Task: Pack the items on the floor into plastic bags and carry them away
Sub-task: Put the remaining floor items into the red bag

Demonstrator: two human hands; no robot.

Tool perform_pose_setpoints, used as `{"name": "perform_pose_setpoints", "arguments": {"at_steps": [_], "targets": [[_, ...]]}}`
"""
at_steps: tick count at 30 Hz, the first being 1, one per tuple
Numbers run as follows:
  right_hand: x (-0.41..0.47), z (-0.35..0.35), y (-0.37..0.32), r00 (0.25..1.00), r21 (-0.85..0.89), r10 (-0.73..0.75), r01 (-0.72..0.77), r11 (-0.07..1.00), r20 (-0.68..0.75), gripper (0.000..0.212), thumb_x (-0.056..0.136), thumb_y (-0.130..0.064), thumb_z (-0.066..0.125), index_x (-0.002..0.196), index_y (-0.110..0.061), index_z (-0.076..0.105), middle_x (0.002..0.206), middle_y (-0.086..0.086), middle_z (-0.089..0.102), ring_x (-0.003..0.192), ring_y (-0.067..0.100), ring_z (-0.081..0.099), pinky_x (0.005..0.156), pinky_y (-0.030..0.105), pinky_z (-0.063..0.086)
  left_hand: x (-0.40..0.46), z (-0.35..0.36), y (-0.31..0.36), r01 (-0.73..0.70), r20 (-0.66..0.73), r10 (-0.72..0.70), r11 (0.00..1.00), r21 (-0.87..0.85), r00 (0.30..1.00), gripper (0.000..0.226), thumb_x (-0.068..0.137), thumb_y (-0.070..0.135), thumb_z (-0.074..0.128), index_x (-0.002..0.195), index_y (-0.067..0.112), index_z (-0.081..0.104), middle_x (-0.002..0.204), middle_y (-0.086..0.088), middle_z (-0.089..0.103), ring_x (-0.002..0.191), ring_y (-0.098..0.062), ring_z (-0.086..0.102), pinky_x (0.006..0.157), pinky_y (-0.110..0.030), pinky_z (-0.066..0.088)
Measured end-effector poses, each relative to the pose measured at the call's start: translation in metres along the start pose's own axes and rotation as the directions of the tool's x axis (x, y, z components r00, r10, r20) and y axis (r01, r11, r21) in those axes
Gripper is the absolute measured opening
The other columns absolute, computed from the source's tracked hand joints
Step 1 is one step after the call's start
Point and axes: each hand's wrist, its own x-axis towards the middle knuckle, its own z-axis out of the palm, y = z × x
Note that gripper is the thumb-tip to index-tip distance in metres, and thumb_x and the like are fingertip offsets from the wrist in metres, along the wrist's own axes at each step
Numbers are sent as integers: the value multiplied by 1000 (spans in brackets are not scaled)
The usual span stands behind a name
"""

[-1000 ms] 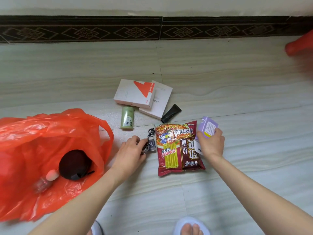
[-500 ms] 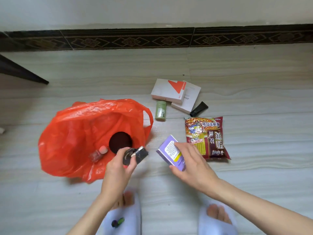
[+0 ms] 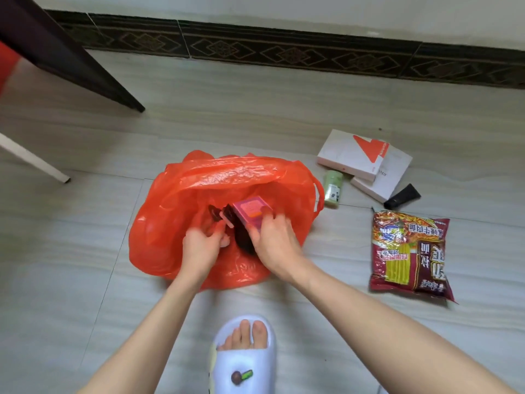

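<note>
Now both hands are down inside the mouth of the crumpled orange plastic bag (image 3: 227, 177), where half a second ago they were held in front of it. The right hand (image 3: 274, 240) grips the small purple cardboard box (image 3: 251, 213), which has gone from outside the bag to within its opening and looks pink through the film. The left hand (image 3: 200, 247) has carried the dark key bunch (image 3: 224, 218) in too; its fingers are curled, but motion blur hides whether they still pinch the keys, so I cannot tell. A dark rounded object lies in the bag under the hands, possibly a pouch.

Left on the grey tiled floor (image 3: 284, 115), to the right of the bag: the pale green cylindrical bottle (image 3: 332, 189) just beside the bag's handle, two stacked white flat boxes (image 3: 363, 163), the upper with an orange triangle, a black squeeze tube (image 3: 402, 196) touching the lower box, and the red instant noodle packet (image 3: 409, 251) nearer the person. A foot in a white slipper (image 3: 244, 362) stands below
</note>
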Motion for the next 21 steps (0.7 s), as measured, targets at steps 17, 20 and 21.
{"name": "perform_pose_setpoints", "arguments": {"at_steps": [17,20,21], "targets": [[-112,-97,208,993,-247,63,-87,965,-103,50,92,-29,48,137,-10,36,139,11,43,126,29,42,103,38,37,-95,104,34,-853,597,616,440,280,514,50,81,20,44,129,6,41,133,-19,48,125,-33,45,104,-39,38],[-99,-110,239,897,121,422,-409,905,-129,49,91,-31,51,131,-6,41,131,14,49,121,29,45,98,34,37,-69,144,64,-823,643,515,389,414,567,56,81,9,53,134,2,36,140,-24,38,130,-40,36,105,-45,36],[-94,-112,248,848,243,516,-479,844,-122,47,91,-32,52,128,-4,45,128,15,52,118,29,48,94,32,38,-60,155,72,-808,659,467,360,467,589,57,83,8,52,136,2,31,143,-23,32,133,-39,30,107,-43,32]]}}
